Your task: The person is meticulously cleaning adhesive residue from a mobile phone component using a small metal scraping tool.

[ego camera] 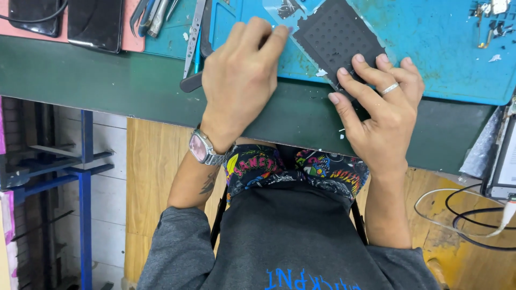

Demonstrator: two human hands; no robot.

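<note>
A dark rectangular pad (336,37) with rows of small dots lies tilted on a blue work mat (446,48), with a clear film (279,11) sticking out at its top left. My left hand (239,75), wearing a wristwatch, curls its fingers down onto the pad's left edge. My right hand (381,107), with a ring on one finger, presses its spread fingertips on the pad's lower right corner. A black tool handle (189,84) pokes out from under my left hand; whether the hand holds it is hidden.
Tweezers (193,32) and other metal tools lie at the top left of the blue mat. Two dark phones (94,21) rest on a pink mat beyond them. The green table edge (107,80) runs across. Cables (467,209) hang at the right.
</note>
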